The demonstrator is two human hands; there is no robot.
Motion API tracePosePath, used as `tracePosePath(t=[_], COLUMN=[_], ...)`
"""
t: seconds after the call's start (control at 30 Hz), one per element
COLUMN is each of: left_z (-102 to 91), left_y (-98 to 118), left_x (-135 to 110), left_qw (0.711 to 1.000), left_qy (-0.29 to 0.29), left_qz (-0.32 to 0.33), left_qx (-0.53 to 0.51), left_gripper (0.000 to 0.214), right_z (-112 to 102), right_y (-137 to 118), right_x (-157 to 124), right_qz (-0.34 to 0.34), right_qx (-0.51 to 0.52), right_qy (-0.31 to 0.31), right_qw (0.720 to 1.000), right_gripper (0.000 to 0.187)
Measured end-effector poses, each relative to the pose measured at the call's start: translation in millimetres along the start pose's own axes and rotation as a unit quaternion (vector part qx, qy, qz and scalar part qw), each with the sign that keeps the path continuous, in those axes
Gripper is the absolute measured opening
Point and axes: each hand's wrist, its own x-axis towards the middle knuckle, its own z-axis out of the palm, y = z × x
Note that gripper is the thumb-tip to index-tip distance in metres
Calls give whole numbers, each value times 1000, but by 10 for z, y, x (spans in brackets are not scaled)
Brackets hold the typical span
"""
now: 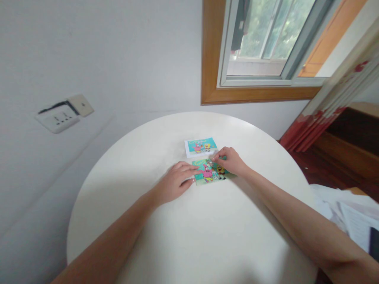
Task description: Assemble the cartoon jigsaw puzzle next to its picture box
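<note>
A flat cartoon picture [207,175] lies on the round white table [189,228], with a pink starfish figure and a yellow sponge figure on a teal ground. My left hand [177,181] rests at its left side, fingers stretched out, the tips on its edge. Over its upper right part, my right hand [229,159] has thumb and fingertips pinched together; whatever small thing is between them is too small to make out. Just beyond lies a similar, smaller picture on a white-bordered card or box [203,146], close to my right fingers.
A wall with a socket plate [60,117] is to the left. At the back right is a wood-framed window [254,94], beside a red and cream curtain [322,106]. Papers [355,215] lie to the right, below the table's edge.
</note>
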Motion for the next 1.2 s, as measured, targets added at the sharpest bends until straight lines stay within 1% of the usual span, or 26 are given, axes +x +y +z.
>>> tracePosePath(t=[0.13,0.27,0.37,0.47,0.57,0.67,0.77,0.9,1.0,1.1,1.2], left_z=[-6,5,14,18,17,20,27,25,19,19,24], left_y=[0,-4,-13,-16,-11,-11,-16,-10,-1,0,-4], left_x=[10,12,8,4,0,-1,1,6,7,5,5], left_qw=[1000,1000,1000,1000,1000,1000,1000,1000,1000,1000,1000], left_qy=[4,15,8,4,2,6,14,6,8,14,11], left_qz=[-1,-3,-4,-2,-8,-10,-10,-15,-19,-19,-15], left_qx=[-6,-19,-16,-12,-13,-18,-21,-15,-14,-18,-19], left_gripper=[37,35,36,36,35,35,36,35,35,35,35], right_z=[13,22,17,7,-6,-23,-35,-31,-22,-21,-24], right_y=[-60,-99,-84,-29,37,61,10,-134,-214,-225,-185], right_x=[-7,-28,-35,-28,-29,-59,-112,-170,-185,-185,-179], right_qz=[7,16,11,0,-23,-49,-51,-31,-38,-61,-69], right_qx=[-57,-97,-100,-83,-58,-54,-78,-146,-184,-189,-166], right_qy=[-18,-18,-19,-12,-14,-26,-23,7,12,-1,-17], right_qw=[998,995,995,996,998,997,995,989,982,980,984], right_gripper=[23,26,26,20,22,22,23,28,26,21,19])
